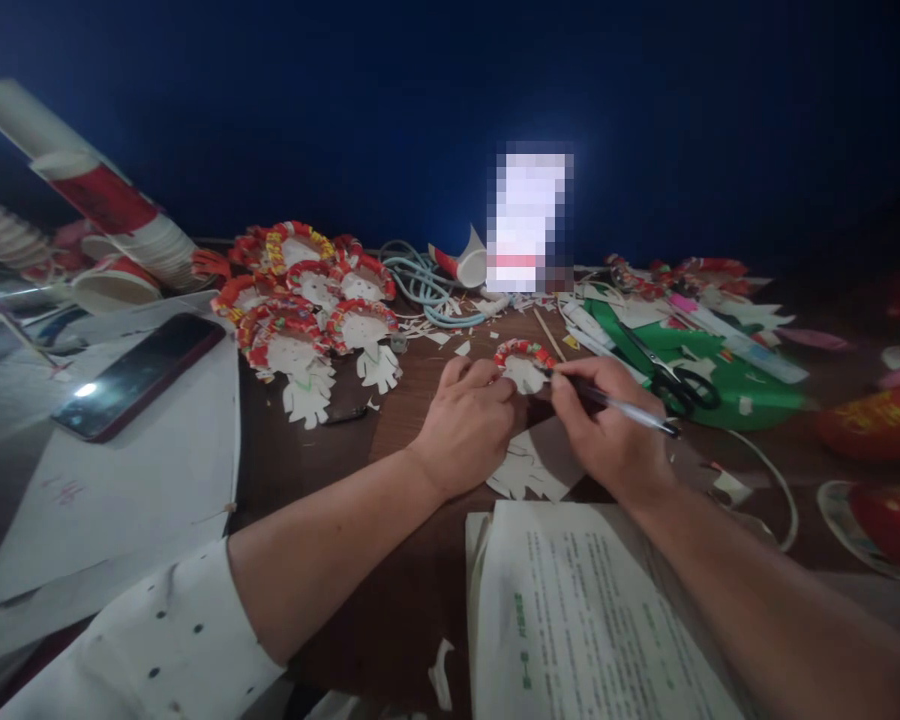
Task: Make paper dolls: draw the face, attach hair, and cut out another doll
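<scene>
My right hand [615, 420] is closed around a pen [622, 405], its tip toward a small white paper cutout [523, 375] with a red patterned rim. Beside it, my left hand [471, 425] rests with curled fingers at the cutout's left edge; whether they pinch it or only press it down is hidden. A white paper piece with cut fringes [529, 468] lies on the table just below both hands. Several similar red-rimmed cutouts [300, 310], some with white paper tails, are heaped to the left of my left hand.
Black-handled scissors [686, 385] lie on green paper [757, 395] at right. A lit phone [529, 215], blurred out, stands at the back near a coiled cable [427, 290]. Stacked paper cups [112, 210] and a dark phone [139, 375] are at left. A printed booklet [585, 610] lies in front.
</scene>
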A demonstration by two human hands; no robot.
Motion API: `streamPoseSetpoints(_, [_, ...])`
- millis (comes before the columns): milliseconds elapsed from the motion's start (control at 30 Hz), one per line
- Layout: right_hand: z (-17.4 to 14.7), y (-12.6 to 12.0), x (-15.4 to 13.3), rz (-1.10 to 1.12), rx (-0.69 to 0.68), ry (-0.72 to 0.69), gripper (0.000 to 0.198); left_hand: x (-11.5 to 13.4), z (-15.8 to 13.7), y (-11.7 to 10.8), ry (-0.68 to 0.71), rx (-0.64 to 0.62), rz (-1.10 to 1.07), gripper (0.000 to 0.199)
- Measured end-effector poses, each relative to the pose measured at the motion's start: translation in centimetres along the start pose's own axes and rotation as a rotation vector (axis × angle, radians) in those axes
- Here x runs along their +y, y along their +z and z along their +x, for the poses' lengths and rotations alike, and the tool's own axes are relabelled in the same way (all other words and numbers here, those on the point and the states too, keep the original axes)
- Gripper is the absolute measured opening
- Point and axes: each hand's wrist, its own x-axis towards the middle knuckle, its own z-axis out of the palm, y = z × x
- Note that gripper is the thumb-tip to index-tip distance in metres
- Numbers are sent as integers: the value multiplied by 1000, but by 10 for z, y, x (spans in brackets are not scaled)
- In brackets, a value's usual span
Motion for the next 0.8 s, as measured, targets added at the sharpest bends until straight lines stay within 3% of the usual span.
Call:
streamPoseSetpoints(133, [6, -3, 6, 50, 68, -30, 30, -1, -1, 3, 7, 18, 14, 20])
streamPoseSetpoints(267, [5, 0, 14, 13, -40, 53, 35, 0, -1, 4, -18, 86, 5, 25])
streamPoseSetpoints(333, [3, 1, 16, -22, -99, 96, 36, 0, 0, 3, -90, 138, -10, 30])
streamPoseSetpoints(467, [3, 1, 13, -62, -158, 117, 34, -4, 1, 6, -359, 206, -27, 52])
streamPoseSetpoints(567, [5, -1, 11, -77, -163, 119, 32, -10, 2, 13, -415, 125, -57, 64])
streamPoseSetpoints(667, [6, -2, 9, -62, -173, 143, 32, -16, 4, 19, -423, 77, -115, 59])
streamPoseSetpoints(800, [5, -1, 7, 12, -190, 146, 33, -23, 8, 23, -453, 178, -319, 48])
